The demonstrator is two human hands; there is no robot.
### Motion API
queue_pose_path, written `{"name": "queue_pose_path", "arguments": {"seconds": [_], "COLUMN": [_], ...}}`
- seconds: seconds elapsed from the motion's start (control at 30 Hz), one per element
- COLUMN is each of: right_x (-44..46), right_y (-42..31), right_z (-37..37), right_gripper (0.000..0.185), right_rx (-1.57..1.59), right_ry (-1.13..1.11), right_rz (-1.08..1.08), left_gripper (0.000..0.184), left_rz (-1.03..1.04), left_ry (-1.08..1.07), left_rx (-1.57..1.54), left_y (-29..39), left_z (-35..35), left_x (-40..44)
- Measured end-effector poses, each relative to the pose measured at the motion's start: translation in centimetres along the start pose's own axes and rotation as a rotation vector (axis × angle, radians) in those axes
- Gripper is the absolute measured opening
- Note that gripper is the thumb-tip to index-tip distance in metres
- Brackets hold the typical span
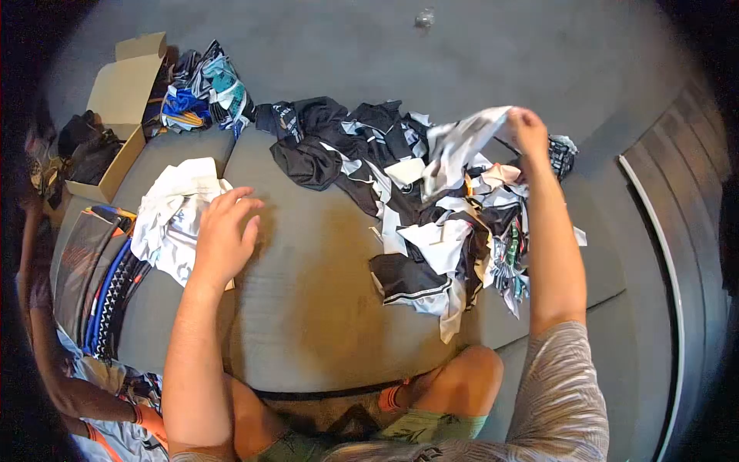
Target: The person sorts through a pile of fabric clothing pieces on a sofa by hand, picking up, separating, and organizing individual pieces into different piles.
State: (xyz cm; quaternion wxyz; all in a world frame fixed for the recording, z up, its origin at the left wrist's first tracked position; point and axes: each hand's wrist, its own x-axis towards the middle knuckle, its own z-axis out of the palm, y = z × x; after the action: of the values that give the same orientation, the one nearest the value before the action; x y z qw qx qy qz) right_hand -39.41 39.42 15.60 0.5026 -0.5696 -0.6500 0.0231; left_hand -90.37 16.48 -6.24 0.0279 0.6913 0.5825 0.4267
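Observation:
My right hand point(530, 134) pinches the corner of a white and grey cloth piece point(466, 142), which hangs to the left over a heap of scraps. The heap point(439, 242) mixes black, white and patterned fabric. At the left, my left hand point(229, 223) has its fingers apart and holds nothing. It is over the right side of a pile of white cloth point(181, 204), and whether it touches the pile I cannot tell.
An open cardboard box point(123, 165) with dark cloth stands at the upper left, beside blue and teal fabric point(219, 88). Folded dark pieces point(96, 277) lie at the left. Another person's arm point(65, 385) is at the lower left. A ridged panel point(677, 192) is at right.

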Motion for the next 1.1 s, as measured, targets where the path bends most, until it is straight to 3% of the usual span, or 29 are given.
{"name": "queue_pose_path", "arguments": {"seconds": [0.17, 0.2, 0.3, 0.33, 0.37, 0.4, 0.43, 0.5, 0.57, 0.6, 0.67, 0.83, 1.1], "right_x": [-2.8, -3.9, -11.2, -14.0, -18.3, -21.0, -23.0, -30.2, -33.3, -33.5, -33.9, -33.7, -33.0], "right_y": [-5.1, -4.0, -1.8, 0.8, -1.5, -2.3, -1.8, -1.8, -1.3, -1.9, -3.3, 0.2, -1.3], "right_z": [-7.4, -7.7, -6.9, -6.1, -5.2, -4.4, -2.5, -0.8, 1.9, 2.7, 3.2, 6.0, 4.3], "right_gripper": [0.029, 0.028, 0.058, 0.075, 0.077, 0.084, 0.091, 0.086, 0.076, 0.076, 0.063, 0.052, 0.048], "right_rx": [0.144, 0.110, -0.250, -0.391, -0.295, -0.300, -0.208, -0.422, -0.133, -0.103, -0.320, -0.012, -0.003], "right_ry": [0.064, -0.010, -0.409, -0.519, -0.563, -0.710, -0.889, -0.785, -0.732, -0.734, -0.663, -0.734, -0.803], "right_rz": [0.026, -0.011, -0.196, -0.133, -0.009, -0.245, -0.291, -0.218, -0.207, -0.221, -0.508, -0.527, -0.517], "left_gripper": [0.027, 0.027, 0.028, 0.028, 0.028, 0.028, 0.029, 0.029, 0.031, 0.031, 0.032, 0.032, 0.033], "left_rz": [0.008, 0.014, 0.015, 0.013, 0.017, 0.022, 0.026, 0.030, 0.070, 0.064, 0.115, 0.105, 0.114], "left_ry": [-0.025, -0.033, -0.044, -0.046, -0.049, -0.059, -0.068, -0.089, -0.125, -0.118, -0.191, -0.208, -0.313], "left_rx": [-0.021, -0.024, -0.044, -0.046, -0.039, -0.047, -0.052, -0.050, -0.059, -0.027, -0.031, -0.004, 0.016], "left_y": [0.7, 0.9, 0.9, 0.9, 1.0, 1.2, 1.4, 1.6, 1.1, 1.1, 1.6, 2.7, 2.3], "left_z": [-0.5, -0.3, -0.2, -0.3, -0.3, -0.2, -0.1, 0.1, 0.7, 0.7, 0.9, 1.3, 2.8], "left_x": [-0.5, -0.7, -0.9, -1.0, -1.2, -1.3, -1.4, -1.6, -1.7, -1.6, -1.6, -1.4, -1.6]}}
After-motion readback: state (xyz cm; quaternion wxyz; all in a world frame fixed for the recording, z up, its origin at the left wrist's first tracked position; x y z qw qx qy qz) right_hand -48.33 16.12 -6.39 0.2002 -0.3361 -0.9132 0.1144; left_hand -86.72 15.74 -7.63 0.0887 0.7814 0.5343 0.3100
